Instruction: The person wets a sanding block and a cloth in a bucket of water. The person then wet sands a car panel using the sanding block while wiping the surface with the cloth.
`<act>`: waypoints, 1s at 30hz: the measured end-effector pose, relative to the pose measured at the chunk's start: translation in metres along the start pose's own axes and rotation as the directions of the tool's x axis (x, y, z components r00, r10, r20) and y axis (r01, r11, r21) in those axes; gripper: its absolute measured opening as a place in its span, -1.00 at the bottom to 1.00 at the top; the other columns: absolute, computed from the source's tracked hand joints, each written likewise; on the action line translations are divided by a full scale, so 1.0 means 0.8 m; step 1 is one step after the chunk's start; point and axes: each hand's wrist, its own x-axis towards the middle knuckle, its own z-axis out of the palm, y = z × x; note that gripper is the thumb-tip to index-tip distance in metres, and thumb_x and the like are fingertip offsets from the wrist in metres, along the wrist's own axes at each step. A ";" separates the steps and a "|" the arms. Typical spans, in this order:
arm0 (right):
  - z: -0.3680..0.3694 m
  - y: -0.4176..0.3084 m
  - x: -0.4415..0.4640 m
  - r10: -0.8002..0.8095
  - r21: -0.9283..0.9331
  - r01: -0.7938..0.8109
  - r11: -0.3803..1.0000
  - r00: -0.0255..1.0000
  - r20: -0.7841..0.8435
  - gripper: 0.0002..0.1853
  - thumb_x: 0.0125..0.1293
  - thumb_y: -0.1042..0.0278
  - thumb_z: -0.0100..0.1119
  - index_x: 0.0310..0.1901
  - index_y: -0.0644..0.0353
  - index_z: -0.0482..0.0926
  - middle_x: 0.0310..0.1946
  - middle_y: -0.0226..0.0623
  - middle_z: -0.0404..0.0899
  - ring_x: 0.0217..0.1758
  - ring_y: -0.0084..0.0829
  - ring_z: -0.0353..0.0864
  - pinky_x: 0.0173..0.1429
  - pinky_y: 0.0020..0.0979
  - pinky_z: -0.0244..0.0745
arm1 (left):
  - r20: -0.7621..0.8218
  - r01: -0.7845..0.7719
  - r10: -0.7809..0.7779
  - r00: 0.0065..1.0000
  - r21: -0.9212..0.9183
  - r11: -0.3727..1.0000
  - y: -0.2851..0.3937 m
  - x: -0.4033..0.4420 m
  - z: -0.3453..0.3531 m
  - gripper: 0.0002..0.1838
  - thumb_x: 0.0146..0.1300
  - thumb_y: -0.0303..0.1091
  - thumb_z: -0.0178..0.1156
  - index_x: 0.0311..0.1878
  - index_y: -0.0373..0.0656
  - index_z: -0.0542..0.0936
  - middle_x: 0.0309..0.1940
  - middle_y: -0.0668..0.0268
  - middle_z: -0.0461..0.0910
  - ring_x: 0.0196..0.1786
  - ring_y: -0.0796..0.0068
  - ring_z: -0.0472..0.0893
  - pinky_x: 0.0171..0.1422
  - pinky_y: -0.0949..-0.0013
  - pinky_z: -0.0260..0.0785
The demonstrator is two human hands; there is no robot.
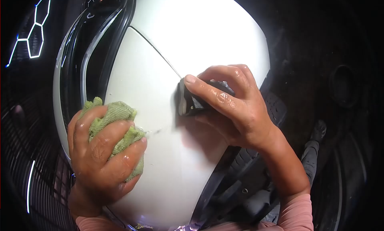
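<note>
My left hand [105, 148] is closed around a crumpled green cloth [115, 114], whose folds stick out between the fingers. Hand and cloth rest against a glossy white car body panel [164, 175], beside its dark edge. On the right, my right hand [244, 107] grips a small black block [198, 105] between thumb and fingers. A pale grey layer shows along the block's left face, close to or touching the panel; exact contact is hard to tell. The skin on both hands looks wet. A few small droplets and a faint grey smear lie between the hands.
A thin panel seam [154, 47] runs from the upper left down to the block. Dark glossy trim with a chrome strip [90, 55] curves along the left. A tyre [242, 163] shows below right. At the right stands a leg in grey trousers [310, 159].
</note>
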 end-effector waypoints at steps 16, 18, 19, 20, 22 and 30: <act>-0.006 -0.027 -0.054 0.050 0.000 -0.050 0.999 0.998 0.027 -0.36 0.19 0.21 0.59 0.36 -0.04 0.69 0.08 -0.34 0.64 0.01 -0.26 0.55 0.15 -0.23 0.43 | -0.012 -0.047 0.047 0.999 -0.008 0.999 -0.005 0.000 -0.001 -0.66 -0.11 -0.41 0.59 -0.17 0.00 0.81 0.06 0.25 0.65 0.33 -0.09 0.55 0.41 -0.33 0.42; -0.006 -0.016 -0.037 0.001 -0.008 -0.001 1.000 1.000 0.018 -0.36 0.21 0.25 0.57 0.37 -0.03 0.67 0.09 -0.33 0.63 0.03 -0.23 0.54 0.16 -0.20 0.43 | 0.007 -0.048 0.048 0.999 -0.013 0.999 -0.001 0.001 0.001 -0.65 -0.12 -0.40 0.59 -0.17 -0.01 0.81 0.08 0.25 0.64 0.34 -0.10 0.54 0.41 -0.33 0.42; -0.002 -0.006 -0.010 -0.024 -0.018 0.024 1.000 1.000 -0.014 -0.37 0.22 0.27 0.56 0.37 -0.03 0.66 0.09 -0.32 0.62 0.04 -0.21 0.54 0.16 -0.18 0.43 | 0.007 -0.054 0.054 0.998 -0.016 0.998 0.001 0.006 0.000 -0.64 -0.13 -0.40 0.59 -0.16 -0.01 0.81 0.10 0.25 0.64 0.35 -0.10 0.54 0.41 -0.33 0.41; -0.002 -0.001 0.019 -0.013 -0.055 0.009 0.998 0.998 -0.059 -0.37 0.24 0.34 0.54 0.39 -0.02 0.62 0.13 -0.28 0.61 0.07 -0.15 0.54 0.19 -0.13 0.44 | 0.032 -0.041 0.042 0.999 -0.030 0.999 0.002 0.009 -0.005 -0.63 -0.13 -0.40 0.59 -0.16 -0.01 0.81 0.12 0.25 0.64 0.35 -0.09 0.53 0.41 -0.33 0.41; -0.011 0.009 0.050 0.095 -0.035 -0.106 0.994 0.970 -0.223 -0.42 0.33 0.40 0.49 0.38 0.02 0.60 0.17 -0.20 0.59 0.12 -0.11 0.56 0.28 -0.12 0.47 | 0.018 -0.064 0.065 0.998 -0.058 0.996 -0.005 0.007 -0.001 -0.63 -0.11 -0.39 0.58 -0.13 -0.01 0.80 0.15 0.26 0.62 0.35 -0.07 0.52 0.42 -0.32 0.39; -0.106 0.020 -0.026 0.803 0.452 -0.698 0.556 0.310 -0.508 -0.49 0.54 0.20 0.43 0.31 0.39 0.55 -0.11 -0.33 0.71 -0.05 -0.58 0.71 0.13 -0.55 0.62 | -0.002 -0.098 0.099 0.995 -0.191 0.977 -0.017 -0.010 -0.007 -0.59 -0.07 -0.41 0.56 -0.06 -0.05 0.79 0.17 0.22 0.62 0.41 -0.05 0.49 0.51 -0.30 0.29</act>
